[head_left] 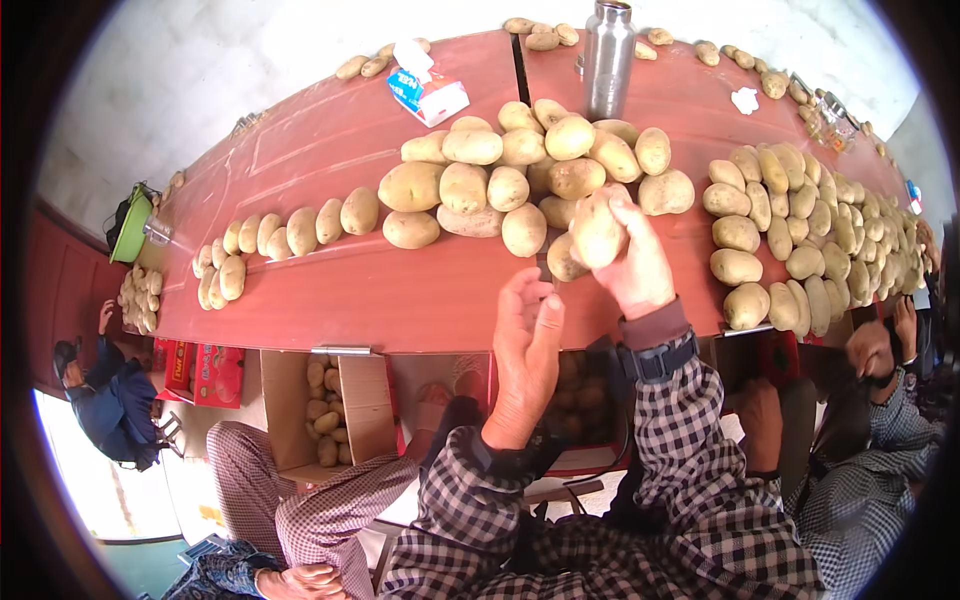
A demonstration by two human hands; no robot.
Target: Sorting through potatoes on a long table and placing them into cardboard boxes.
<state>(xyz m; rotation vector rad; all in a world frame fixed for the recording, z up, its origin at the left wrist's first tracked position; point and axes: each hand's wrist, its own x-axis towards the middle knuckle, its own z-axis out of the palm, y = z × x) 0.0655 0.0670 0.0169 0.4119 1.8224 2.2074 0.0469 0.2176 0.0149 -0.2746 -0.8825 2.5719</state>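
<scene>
My right hand grips a potato just above the near edge of the potato pile on the red table. Another potato lies on the table partly behind the held one. My left hand is to the left and nearer to me, raised at the table's front edge with fingers apart and nothing in it. A curved row of potatoes runs left from the pile.
A steel bottle stands behind the pile, with a tissue pack to its left. More potatoes cover the table's right side. A cardboard box of potatoes is below the edge. Other people sit at both sides.
</scene>
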